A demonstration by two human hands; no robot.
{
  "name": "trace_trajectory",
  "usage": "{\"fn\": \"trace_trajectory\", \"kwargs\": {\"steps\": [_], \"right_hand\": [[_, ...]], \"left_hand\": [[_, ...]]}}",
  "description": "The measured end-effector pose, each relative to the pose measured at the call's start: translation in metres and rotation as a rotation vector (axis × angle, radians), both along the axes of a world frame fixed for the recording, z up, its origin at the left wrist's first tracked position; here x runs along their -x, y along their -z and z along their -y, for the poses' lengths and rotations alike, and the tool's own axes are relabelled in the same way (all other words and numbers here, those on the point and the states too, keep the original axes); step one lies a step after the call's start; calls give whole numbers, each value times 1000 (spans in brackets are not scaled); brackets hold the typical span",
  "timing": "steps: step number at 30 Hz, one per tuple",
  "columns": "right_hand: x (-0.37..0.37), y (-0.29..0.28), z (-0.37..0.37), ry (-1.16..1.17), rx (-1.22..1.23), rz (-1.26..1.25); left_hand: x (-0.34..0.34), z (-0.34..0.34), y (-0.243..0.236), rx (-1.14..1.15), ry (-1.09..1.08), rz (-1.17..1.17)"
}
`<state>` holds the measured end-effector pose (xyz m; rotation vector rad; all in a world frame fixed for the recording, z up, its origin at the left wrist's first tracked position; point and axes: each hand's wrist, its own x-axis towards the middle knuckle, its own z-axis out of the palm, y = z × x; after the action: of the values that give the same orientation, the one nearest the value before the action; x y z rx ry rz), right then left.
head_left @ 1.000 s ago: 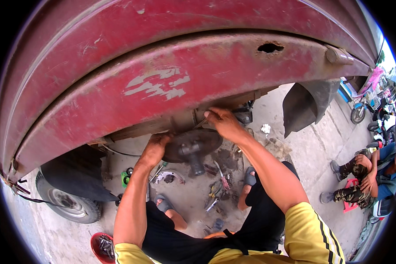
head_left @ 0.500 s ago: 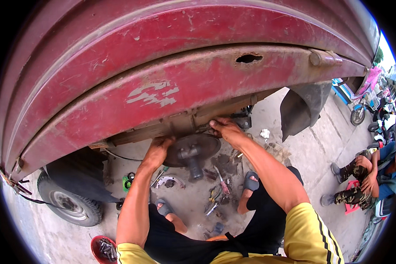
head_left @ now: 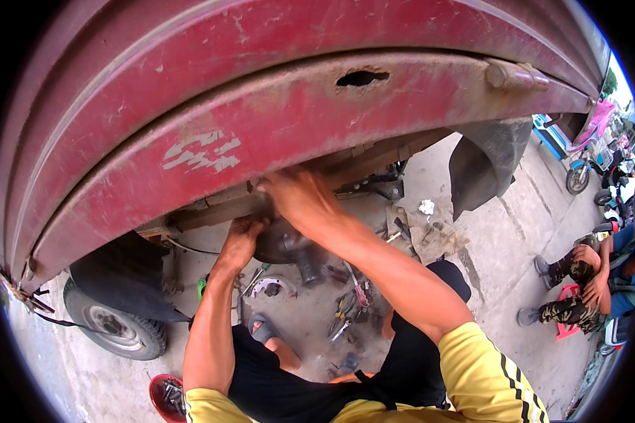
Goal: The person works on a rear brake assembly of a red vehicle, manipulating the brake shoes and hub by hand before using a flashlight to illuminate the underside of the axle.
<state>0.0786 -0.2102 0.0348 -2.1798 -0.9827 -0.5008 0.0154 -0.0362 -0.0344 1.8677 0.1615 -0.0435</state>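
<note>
A dark round metal plate with a short stub pipe is under the lower edge of a red vehicle panel. My left hand is closed at the plate's left rim, its fingertips partly hidden. Across the plate reaches my right hand, close under the panel's edge and left of where the plate's right side would show. That hand is smeared by motion, so its fingers and anything in them are unclear. My right forearm covers much of the plate.
Black mud flaps hang on both sides, with a wheel at the left. Tools and a curved brake shoe litter the concrete. A red bowl holds metal parts. A person sits at the right, near parked motorbikes.
My right hand has left the plate's right side and moved left and up toward the panel's edge. My left hand stays by the plate's left rim. The view has shifted slightly.
</note>
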Motion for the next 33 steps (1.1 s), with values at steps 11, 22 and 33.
{"fn": "trace_trajectory", "kwargs": {"steps": [11,22,33], "right_hand": [[15,12,-34,-70,69,208],[11,10,-35,-35,85,204],[5,13,-24,-114,-18,128]], "left_hand": [[3,-6,-1,-9,35,-93],[5,4,-16,-102,80,-26],[4,10,-24,-161,53,-61]]}}
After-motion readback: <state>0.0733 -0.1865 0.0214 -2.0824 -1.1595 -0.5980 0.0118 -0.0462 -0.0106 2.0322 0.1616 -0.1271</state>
